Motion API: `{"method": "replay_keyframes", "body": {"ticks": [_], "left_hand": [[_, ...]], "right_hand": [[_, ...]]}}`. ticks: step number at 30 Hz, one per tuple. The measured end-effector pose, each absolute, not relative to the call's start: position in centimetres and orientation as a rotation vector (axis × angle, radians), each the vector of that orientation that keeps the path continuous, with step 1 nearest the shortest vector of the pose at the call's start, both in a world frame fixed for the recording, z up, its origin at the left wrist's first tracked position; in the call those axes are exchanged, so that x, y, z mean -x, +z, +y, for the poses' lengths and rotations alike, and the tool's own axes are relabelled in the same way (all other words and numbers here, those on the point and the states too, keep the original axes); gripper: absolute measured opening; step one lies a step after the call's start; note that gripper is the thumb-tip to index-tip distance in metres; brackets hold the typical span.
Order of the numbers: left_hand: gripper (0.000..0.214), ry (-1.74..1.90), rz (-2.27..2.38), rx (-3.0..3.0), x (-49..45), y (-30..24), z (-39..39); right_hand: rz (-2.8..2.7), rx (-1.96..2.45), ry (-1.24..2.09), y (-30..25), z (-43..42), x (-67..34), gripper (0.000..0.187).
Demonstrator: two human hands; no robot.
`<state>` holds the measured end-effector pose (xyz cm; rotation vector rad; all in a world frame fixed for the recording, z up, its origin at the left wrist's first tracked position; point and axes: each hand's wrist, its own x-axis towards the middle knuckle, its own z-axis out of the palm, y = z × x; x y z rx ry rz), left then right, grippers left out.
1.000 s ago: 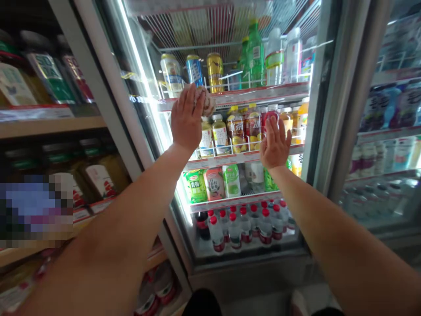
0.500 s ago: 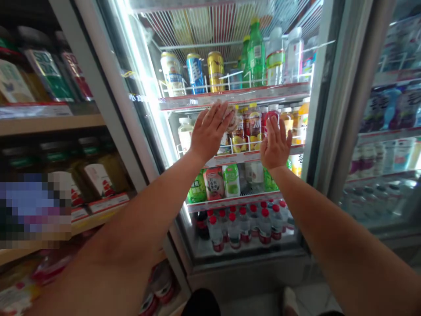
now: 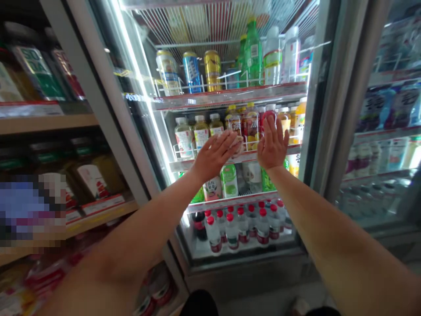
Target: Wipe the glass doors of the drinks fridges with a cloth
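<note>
Just beside the flat, empty right hand (image 3: 272,147), the left hand (image 3: 213,154) holds a crumpled cloth (image 3: 238,145) against the cooler's glass door (image 3: 233,103), having swept down and rightward from near the cans (image 3: 191,72), so the cloth now covers a lower stretch.

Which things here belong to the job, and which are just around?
In the job:
- left hand, with a crumpled cloth at its fingers
- right hand, spread flat
- glass door before them

Just around:
- blue can
- gold can
- green bottle
- red-capped bottles
</note>
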<state>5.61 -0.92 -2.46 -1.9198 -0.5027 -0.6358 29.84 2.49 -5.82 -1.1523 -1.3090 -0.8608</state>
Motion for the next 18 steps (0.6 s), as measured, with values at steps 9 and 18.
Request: {"method": "replay_keyframes", "body": {"ticks": [9,18], "left_hand": [[0.064,-1.002,-0.819,1.597,2.3,0.2,-0.6],[0.053,-0.835,-0.717,1.760,3.7,-3.3,-1.2]], "right_hand": [[-1.305,1.154,-0.882,-5.9,2.7,-30.0,0.061],[-1.311,1.170,-0.870,-5.8,2.2,-29.9,0.063]]}}
